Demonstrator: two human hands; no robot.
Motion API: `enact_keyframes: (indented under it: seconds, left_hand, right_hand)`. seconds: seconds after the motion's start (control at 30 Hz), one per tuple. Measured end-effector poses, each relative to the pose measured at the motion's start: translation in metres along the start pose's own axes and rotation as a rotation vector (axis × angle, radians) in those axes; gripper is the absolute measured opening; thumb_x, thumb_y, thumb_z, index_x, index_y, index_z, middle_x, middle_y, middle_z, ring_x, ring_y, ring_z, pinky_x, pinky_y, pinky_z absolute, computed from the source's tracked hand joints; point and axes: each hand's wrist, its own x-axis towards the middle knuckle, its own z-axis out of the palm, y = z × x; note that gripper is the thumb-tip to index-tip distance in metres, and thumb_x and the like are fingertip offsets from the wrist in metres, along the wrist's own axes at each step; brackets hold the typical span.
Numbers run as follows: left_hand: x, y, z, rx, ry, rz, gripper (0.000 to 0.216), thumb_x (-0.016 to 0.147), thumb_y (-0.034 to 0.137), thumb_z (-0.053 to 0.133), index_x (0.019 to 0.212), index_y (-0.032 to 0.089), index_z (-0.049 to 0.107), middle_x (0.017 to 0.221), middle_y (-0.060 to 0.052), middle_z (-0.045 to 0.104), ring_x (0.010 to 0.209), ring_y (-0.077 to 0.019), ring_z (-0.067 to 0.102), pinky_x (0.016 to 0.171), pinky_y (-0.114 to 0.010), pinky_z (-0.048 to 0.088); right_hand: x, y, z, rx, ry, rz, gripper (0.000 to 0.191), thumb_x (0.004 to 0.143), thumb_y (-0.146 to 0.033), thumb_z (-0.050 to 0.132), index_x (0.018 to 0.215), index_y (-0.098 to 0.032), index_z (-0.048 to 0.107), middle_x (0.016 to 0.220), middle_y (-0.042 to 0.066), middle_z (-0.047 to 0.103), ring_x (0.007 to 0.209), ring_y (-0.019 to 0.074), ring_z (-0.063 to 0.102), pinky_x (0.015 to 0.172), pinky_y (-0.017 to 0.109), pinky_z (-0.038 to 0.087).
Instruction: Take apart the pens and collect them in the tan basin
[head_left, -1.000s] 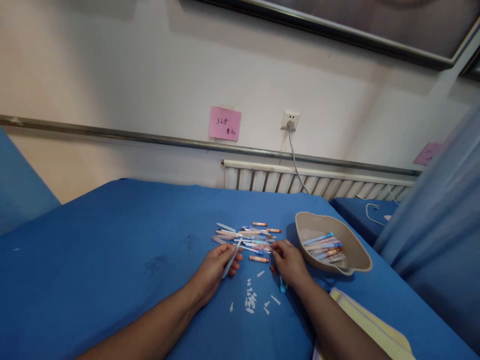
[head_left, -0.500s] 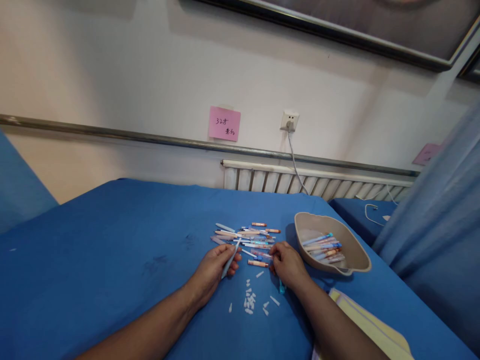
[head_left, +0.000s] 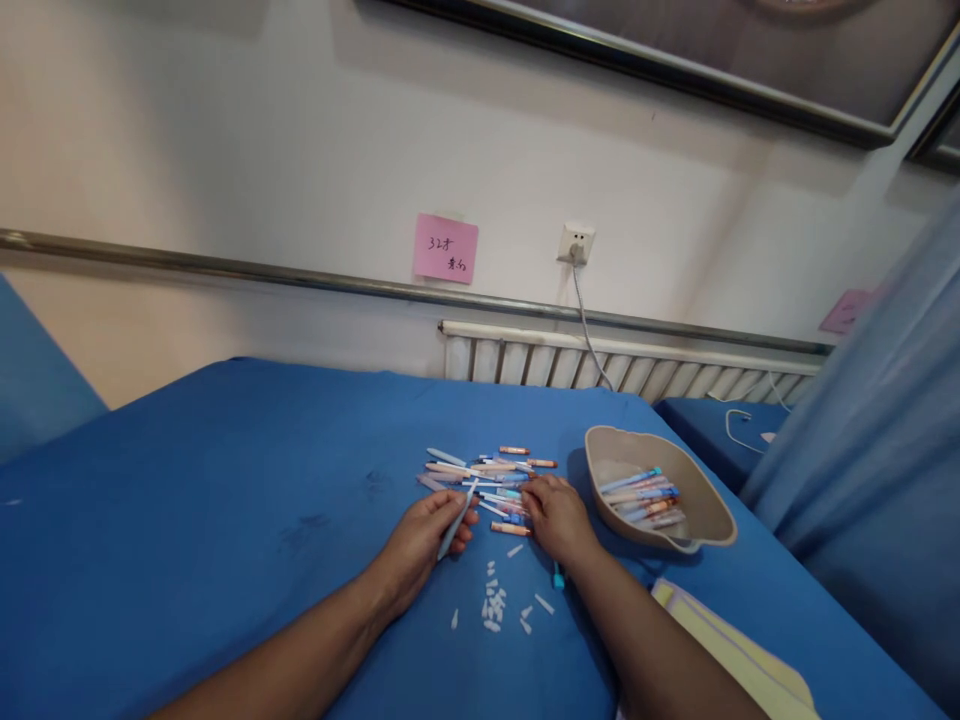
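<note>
My left hand [head_left: 429, 525] is closed around a pale blue pen barrel [head_left: 451, 532], which slants up to the right with a white tip at its upper end. At the right side of a loose pile of pen parts [head_left: 472, 470] is my right hand [head_left: 556, 515], its fingers curled down onto the parts. What those fingers grip, if anything, is hidden. An orange-and-brown barrel [head_left: 510, 529] lies just left of them. Nearer to me, small white cone-shaped tips [head_left: 493, 607] are scattered on the blue cloth. A teal piece [head_left: 558, 577] lies beneath my right wrist.
A beige plastic basin [head_left: 709, 500] on the right holds several pens [head_left: 641, 497]. Closer to me on that side lies a folded yellow cloth [head_left: 727, 650]. Behind the blue-covered bed [head_left: 225, 480] are a radiator [head_left: 517, 358] and a wall socket [head_left: 575, 243]. A blue curtain [head_left: 870, 450] hangs at right.
My right hand has moved slightly left and away from me, onto the edge of the pile. My left hand keeps the pale blue barrel in nearly the same place.
</note>
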Motion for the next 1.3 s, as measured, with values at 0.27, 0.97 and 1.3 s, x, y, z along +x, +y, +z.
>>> enact_keyframes:
  seconds: [0.27, 0.97, 1.3]
  left_hand:
    - [-0.001, 0.001, 0.0, 0.001, -0.018, 0.007, 0.031, 0.069, 0.041, 0.068, 0.075, 0.013, 0.057, 0.066, 0.0, 0.06, 0.048, -0.0076, 0.05, 0.047, -0.019, 0.038]
    - [-0.001, -0.009, 0.001, 0.266, -0.127, 0.083, 0.035, 0.065, 0.045, 0.07, 0.079, 0.014, 0.061, 0.065, 0.0, 0.062, 0.047, -0.0089, 0.052, 0.046, -0.019, 0.04]
    - [-0.008, -0.01, 0.005, 0.465, -0.217, 0.203, 0.02, 0.072, 0.036, 0.064, 0.077, 0.016, 0.065, 0.061, 0.003, 0.059, 0.05, -0.0099, 0.049, 0.049, -0.019, 0.037]
  right_hand:
    - [-0.003, -0.005, -0.004, 0.018, -0.016, 0.01, 0.012, 0.082, -0.026, 0.055, 0.089, -0.021, 0.063, 0.092, 0.005, 0.063, 0.088, 0.0194, 0.054, 0.079, 0.028, 0.036]
    - [-0.012, -0.013, -0.009, 1.105, 0.012, 0.222, 0.037, 0.07, -0.053, 0.062, 0.076, -0.018, 0.054, 0.05, -0.007, 0.043, 0.04, 0.0069, 0.039, 0.036, 0.018, 0.033]
    - [-0.016, -0.013, -0.006, 1.008, -0.111, 0.093, 0.026, 0.072, -0.044, 0.062, 0.073, -0.018, 0.055, 0.049, -0.007, 0.044, 0.038, 0.0055, 0.035, 0.037, 0.018, 0.028]
